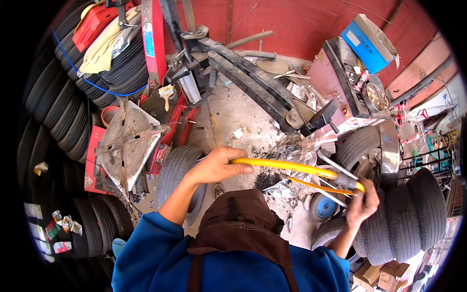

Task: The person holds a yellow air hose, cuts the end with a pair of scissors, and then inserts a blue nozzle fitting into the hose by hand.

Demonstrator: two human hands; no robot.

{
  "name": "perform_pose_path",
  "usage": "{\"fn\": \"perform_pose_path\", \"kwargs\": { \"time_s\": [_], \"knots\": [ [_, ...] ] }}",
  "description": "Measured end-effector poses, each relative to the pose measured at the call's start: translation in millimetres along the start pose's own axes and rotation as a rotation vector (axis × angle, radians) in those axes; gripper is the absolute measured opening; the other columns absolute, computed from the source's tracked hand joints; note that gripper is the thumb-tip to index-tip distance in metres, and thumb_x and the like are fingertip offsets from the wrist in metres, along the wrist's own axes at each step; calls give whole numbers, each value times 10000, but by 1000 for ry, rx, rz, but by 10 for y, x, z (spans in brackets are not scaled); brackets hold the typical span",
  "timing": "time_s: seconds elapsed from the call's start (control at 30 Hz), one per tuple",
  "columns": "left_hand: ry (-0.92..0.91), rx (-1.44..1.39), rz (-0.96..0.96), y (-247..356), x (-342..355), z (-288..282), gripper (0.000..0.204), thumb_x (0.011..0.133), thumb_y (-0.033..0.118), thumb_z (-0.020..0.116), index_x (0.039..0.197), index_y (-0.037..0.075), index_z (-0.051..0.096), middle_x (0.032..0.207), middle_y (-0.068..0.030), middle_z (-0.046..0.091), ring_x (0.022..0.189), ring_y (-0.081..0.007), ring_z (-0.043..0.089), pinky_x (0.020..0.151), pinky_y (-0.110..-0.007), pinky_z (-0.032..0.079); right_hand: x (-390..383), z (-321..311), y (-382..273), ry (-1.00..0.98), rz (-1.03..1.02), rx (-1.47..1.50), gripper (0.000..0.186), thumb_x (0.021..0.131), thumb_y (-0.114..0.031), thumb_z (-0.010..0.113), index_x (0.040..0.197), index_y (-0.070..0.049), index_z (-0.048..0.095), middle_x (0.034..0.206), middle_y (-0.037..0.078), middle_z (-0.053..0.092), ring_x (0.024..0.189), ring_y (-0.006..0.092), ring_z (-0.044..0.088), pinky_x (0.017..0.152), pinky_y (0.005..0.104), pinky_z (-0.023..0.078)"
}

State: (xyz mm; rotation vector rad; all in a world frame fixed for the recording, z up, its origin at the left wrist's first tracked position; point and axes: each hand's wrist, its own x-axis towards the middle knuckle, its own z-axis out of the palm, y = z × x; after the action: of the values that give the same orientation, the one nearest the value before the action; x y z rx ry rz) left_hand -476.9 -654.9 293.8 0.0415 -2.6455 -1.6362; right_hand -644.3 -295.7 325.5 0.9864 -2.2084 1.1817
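My left hand [221,165] is closed on a yellow hose [284,163] at the middle of the view, its thumb along the hose. The hose runs rightward to a short grey section [346,180] and bends down into my right hand [362,203], whose fingers are wrapped round it. A thinner yellow length [316,185] hangs below the upper one. Pale metal bars [335,163] lie behind the hose near my right hand; whether they touch it I cannot tell. A tyre [172,175] stands below and left of my left hand, partly hidden by my forearm.
A tyre machine with a square plate [121,141] stands left, beside stacked tyres [68,112]. Long black steel arms [248,82] cross the back. At right are a cluttered cabinet [335,73], more tyres [404,224], a small blue-hubbed wheel [323,207] and cardboard boxes [389,277]. Debris [272,180] litters the floor.
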Motion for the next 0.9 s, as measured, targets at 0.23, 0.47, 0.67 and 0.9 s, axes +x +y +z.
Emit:
{"fn": "perform_pose_path", "kwargs": {
  "time_s": [0.23,0.47,0.67,0.9],
  "knots": [
    [612,-890,171,-28,60,177,431,954,374,655,666,73,543,570,39,416,513,-79,357,490,-245,284,-107,767,-6,-453,213,226,221,933,-215,685,967,3,686,594,4,480,543,82,425,486,276,347],
    [1009,-1137,206,-150,-173,-69,470,972,284,554,572,161,341,564,17,376,575,-114,427,593,-264,372,-115,1631,-197,-632,195,356,228,933,-275,683,924,-47,684,561,96,513,481,212,501,510,343,426],
    [1232,-1331,188,-434,-503,-216,389,897,252,638,593,153,416,771,-7,612,849,-189,637,892,-385,525,-230,1836,-313,-776,95,369,247,920,-302,688,926,-55,690,596,129,580,522,308,582,523,384,453],
    [1338,-1282,-14,-279,-518,-165,188,896,264,601,812,120,515,947,-95,649,986,-284,638,982,-479,490,-397,1893,-475,-858,21,365,263,924,-349,668,923,-87,691,611,145,609,567,355,623,526,426,472]
  ]
}}
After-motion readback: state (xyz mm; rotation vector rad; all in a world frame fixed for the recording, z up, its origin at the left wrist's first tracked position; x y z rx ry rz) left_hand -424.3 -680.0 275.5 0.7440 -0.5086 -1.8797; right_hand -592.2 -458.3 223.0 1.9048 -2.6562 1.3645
